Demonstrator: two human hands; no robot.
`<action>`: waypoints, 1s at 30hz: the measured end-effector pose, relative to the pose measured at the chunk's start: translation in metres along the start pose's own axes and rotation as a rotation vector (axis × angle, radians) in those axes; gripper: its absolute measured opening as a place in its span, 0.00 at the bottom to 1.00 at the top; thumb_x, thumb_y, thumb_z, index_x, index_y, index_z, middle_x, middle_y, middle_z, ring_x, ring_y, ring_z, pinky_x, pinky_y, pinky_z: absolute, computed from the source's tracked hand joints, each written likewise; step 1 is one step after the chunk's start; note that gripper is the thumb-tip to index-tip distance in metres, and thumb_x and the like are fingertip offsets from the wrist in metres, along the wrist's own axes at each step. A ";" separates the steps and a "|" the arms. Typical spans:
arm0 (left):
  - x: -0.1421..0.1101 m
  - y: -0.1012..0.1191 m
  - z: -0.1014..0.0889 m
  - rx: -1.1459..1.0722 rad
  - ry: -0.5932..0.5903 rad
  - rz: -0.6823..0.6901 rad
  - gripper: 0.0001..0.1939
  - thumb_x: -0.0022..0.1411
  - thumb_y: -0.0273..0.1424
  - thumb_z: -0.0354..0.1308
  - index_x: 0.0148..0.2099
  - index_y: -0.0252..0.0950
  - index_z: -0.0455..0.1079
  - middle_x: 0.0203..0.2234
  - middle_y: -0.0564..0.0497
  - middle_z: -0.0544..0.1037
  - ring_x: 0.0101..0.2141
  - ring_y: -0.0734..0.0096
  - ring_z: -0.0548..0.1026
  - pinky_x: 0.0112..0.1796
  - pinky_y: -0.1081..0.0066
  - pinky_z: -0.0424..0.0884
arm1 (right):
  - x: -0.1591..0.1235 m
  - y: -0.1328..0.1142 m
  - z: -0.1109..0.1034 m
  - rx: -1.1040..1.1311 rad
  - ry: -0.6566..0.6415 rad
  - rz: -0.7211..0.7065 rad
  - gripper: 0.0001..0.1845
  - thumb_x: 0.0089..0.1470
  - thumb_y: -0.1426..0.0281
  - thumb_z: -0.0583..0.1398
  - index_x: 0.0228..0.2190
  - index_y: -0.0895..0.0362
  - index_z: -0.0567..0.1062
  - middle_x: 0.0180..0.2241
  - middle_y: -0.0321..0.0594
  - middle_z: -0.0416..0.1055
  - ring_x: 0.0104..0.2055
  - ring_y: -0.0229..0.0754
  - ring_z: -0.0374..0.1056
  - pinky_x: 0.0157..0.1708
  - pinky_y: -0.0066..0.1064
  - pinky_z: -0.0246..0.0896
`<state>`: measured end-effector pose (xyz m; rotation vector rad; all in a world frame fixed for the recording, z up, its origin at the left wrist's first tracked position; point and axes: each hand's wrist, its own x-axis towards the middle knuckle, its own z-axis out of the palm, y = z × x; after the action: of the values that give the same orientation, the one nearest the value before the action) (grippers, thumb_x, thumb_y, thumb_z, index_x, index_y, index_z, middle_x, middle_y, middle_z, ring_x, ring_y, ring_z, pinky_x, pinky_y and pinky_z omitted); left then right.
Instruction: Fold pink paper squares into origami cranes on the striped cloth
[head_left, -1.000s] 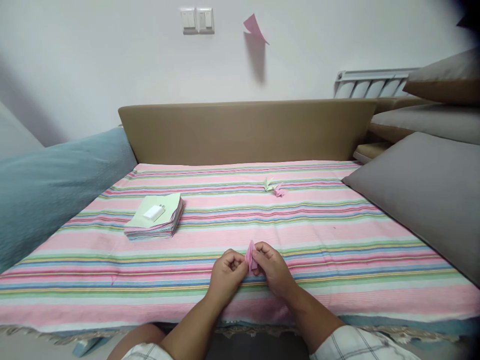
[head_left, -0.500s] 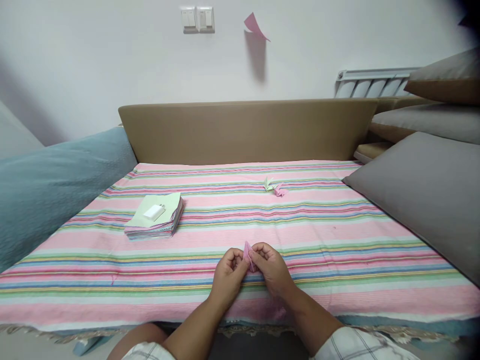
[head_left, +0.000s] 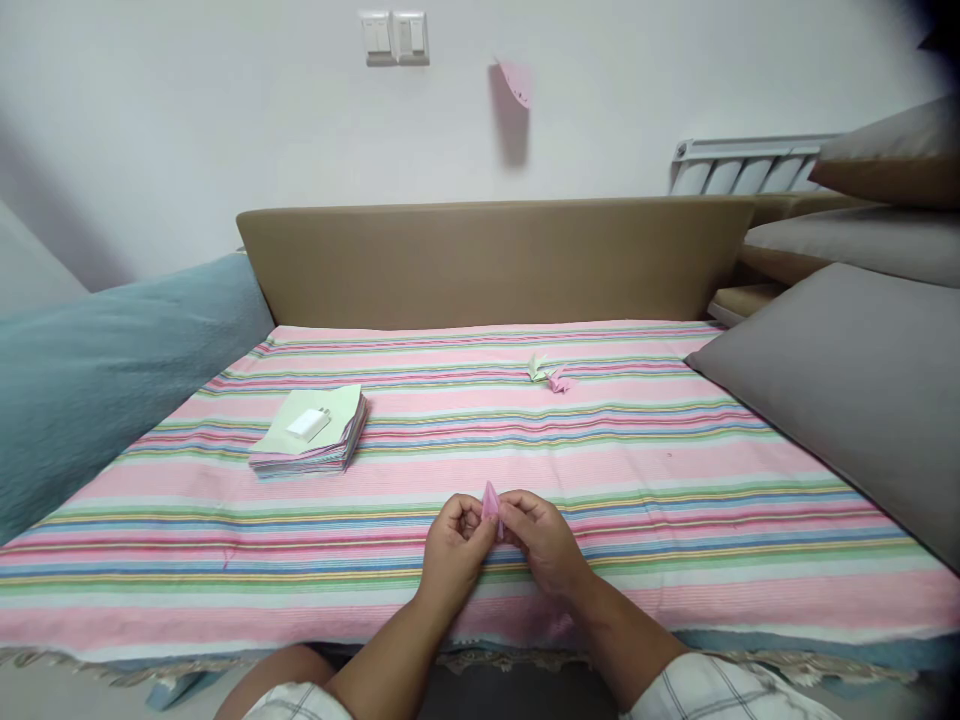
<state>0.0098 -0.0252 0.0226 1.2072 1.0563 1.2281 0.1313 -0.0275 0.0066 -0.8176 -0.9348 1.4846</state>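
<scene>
A small folded pink paper (head_left: 490,499) stands pinched between both my hands, low over the near part of the striped cloth (head_left: 660,470). My left hand (head_left: 452,550) has its fingers curled round the paper's left side. My right hand (head_left: 541,543) pinches it from the right with thumb and fingertips. Most of the paper is hidden behind my fingers. A stack of coloured square papers (head_left: 311,435) lies to the far left with a small white charger (head_left: 307,424) on top. Two small folded paper figures (head_left: 549,374), one pale green and one pink, lie further back.
A teal blanket (head_left: 90,370) lies along the left. Grey cushions (head_left: 847,390) pile up on the right. A tan backrest (head_left: 487,260) closes the far side. On the wall are light switches (head_left: 394,38) and a pink paper piece (head_left: 515,80). A radiator (head_left: 739,170) stands at the back right.
The pink paper has sunk lower between my fingers and my hands have closed in on it. The pink piece on the wall has changed shape, its flap turned.
</scene>
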 end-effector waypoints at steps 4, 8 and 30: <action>0.000 0.001 -0.002 0.073 0.020 0.017 0.13 0.44 0.38 0.64 0.25 0.34 0.66 0.16 0.59 0.61 0.19 0.80 0.59 0.22 0.78 0.57 | 0.001 -0.001 0.001 -0.067 0.005 -0.014 0.14 0.43 0.61 0.65 0.29 0.58 0.74 0.24 0.34 0.69 0.26 0.35 0.61 0.28 0.27 0.58; 0.002 0.003 -0.008 0.178 0.000 0.096 0.10 0.46 0.36 0.64 0.25 0.35 0.72 0.19 0.56 0.65 0.22 0.77 0.62 0.25 0.76 0.60 | 0.003 0.003 -0.002 -0.047 0.019 -0.005 0.14 0.45 0.59 0.63 0.29 0.58 0.73 0.23 0.34 0.68 0.25 0.34 0.60 0.28 0.28 0.58; 0.006 0.002 -0.008 -0.434 -0.071 -0.264 0.15 0.38 0.31 0.71 0.31 0.31 0.75 0.21 0.50 0.77 0.23 0.73 0.73 0.32 0.70 0.69 | 0.004 0.002 -0.005 -0.098 -0.012 -0.028 0.15 0.46 0.57 0.63 0.29 0.57 0.74 0.20 0.33 0.67 0.23 0.34 0.60 0.26 0.28 0.57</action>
<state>0.0021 -0.0190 0.0245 0.7460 0.8124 1.1241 0.1341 -0.0229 0.0027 -0.8634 -1.0306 1.4301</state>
